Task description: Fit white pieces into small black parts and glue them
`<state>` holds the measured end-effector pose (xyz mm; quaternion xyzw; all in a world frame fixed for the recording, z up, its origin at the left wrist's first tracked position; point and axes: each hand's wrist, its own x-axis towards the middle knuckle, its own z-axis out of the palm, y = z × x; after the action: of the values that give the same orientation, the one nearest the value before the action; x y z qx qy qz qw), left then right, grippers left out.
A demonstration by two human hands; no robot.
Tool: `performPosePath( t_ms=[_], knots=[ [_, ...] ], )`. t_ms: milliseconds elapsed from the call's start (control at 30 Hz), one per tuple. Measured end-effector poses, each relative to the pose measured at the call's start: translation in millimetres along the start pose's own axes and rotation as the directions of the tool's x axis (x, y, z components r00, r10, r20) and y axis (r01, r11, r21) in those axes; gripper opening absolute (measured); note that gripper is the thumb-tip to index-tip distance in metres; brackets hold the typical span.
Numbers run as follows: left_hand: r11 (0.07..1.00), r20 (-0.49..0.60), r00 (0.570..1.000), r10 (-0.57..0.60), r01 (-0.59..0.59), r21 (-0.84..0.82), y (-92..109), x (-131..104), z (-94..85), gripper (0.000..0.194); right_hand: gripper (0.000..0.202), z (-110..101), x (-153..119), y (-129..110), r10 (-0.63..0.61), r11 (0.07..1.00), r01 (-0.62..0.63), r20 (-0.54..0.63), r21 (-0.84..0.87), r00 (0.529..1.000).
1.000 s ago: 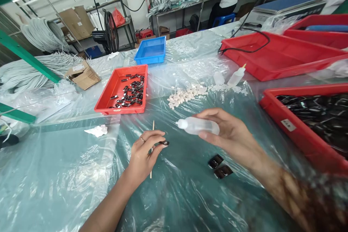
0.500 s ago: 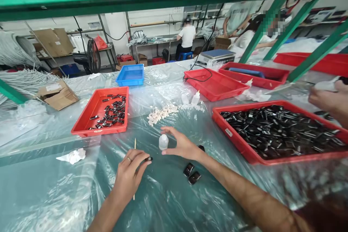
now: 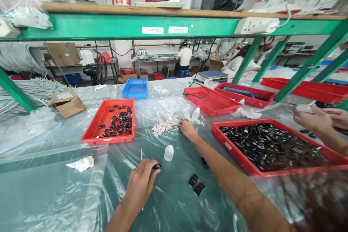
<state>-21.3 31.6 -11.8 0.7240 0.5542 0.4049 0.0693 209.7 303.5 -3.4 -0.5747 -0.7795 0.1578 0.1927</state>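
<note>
My left hand [image 3: 141, 179] pinches a small glossy black part [image 3: 157, 166] between thumb and fingers. A thin wooden stick [image 3: 141, 154] passes through the same hand, its ends showing above and below. At the right end of a pile of small whitish pieces [image 3: 164, 126], my right hand [image 3: 187, 129] has its fingertips drawn together; what is between them is hidden. A small translucent white bottle [image 3: 169, 153] stands on the table between my hands. Two black parts [image 3: 196, 184] lie near my right forearm, and another black part [image 3: 204, 162] is partly behind it.
A red tray [image 3: 89, 127] with some black parts sits at left; a fuller red tray [image 3: 221, 141] is at right. Behind are a blue tray [image 3: 135, 88], a red tray [image 3: 214, 103] and a dropper bottle [image 3: 195, 113]. Another person's hands [image 3: 315, 119] work at far right. Crumpled tissue [image 3: 83, 164] lies left.
My right hand has left the white bottle, which now stands on the table, and has moved forward to the whitish pieces. My left hand still holds the black part. The view has tilted up.
</note>
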Motion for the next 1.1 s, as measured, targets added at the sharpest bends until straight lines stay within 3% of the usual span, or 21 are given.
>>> performPosePath(
  t_ms=[200, 300, 400, 433, 467, 533, 600, 767, 933, 1100],
  knots=[
    [0.988, 0.057, 0.993, -0.107, 0.112, -0.104, 9.3, -4.2, 1.5, 0.021, 0.032, -12.4, -24.3, -0.9, 0.008, 0.978, 0.018, -0.122, 0.207, 0.992],
    [0.978, 0.062, 0.985, -0.159, 0.166, -0.123, 12.4, -9.3, 4.7, 0.022, 0.038, -22.1, -65.9, -10.1, -0.059, 0.936, 0.12, -0.19, 0.331, 0.98],
    [0.967, 0.061, 0.982, -0.177, 0.186, -0.175, 15.7, -12.7, 6.9, 0.02, 0.038, -27.4, -125.6, -32.8, -0.215, 0.852, 0.266, -0.161, 0.451, 0.963],
    [0.967, 0.056, 0.985, -0.166, 0.174, -0.188, 16.5, -13.1, 7.1, 0.019, 0.032, -27.7, -144.2, -42.2, -0.294, 0.801, 0.332, -0.156, 0.497, 0.943],
    [0.968, 0.051, 0.987, -0.15, 0.157, -0.195, 17.2, -13.3, 7.1, 0.019, 0.021, -27.4, -160.0, -51.5, -0.406, 0.702, 0.441, -0.194, 0.559, 0.893],
    [0.975, 0.041, 0.993, -0.106, 0.112, -0.194, 17.7, -12.8, 6.5, 0.016, 0.005, -25.3, -180.9, -67.1, -0.507, 0.586, 0.53, -0.233, 0.612, 0.83],
    [0.982, 0.021, 0.998, -0.059, 0.062, -0.18, 17.5, -11.7, 5.6, 0.012, 0.01, -22.1, -188.4, -75.9, -0.532, 0.524, 0.55, -0.254, 0.65, 0.808],
    [0.981, -0.001, 1.0, 0.012, -0.012, -0.194, 17.7, -10.1, 5.3, 0.009, 0.011, -14.0, -187.9, -77.8, -0.51, 0.493, 0.517, -0.25, 0.699, 0.823],
    [0.954, 0.034, 0.993, -0.111, 0.116, -0.276, 23.8, -14.1, 7.2, 0.006, 0.012, -8.7, -192.0, -77.6, -0.493, 0.463, 0.511, -0.269, 0.724, 0.828],
    [0.934, 0.069, 0.982, -0.177, 0.19, -0.303, 28.8, -17.7, 5.8, 0.009, 0.012, -12.4, -192.2, -74.4, -0.593, 0.441, 0.559, -0.238, 0.702, 0.769]
  ],
)
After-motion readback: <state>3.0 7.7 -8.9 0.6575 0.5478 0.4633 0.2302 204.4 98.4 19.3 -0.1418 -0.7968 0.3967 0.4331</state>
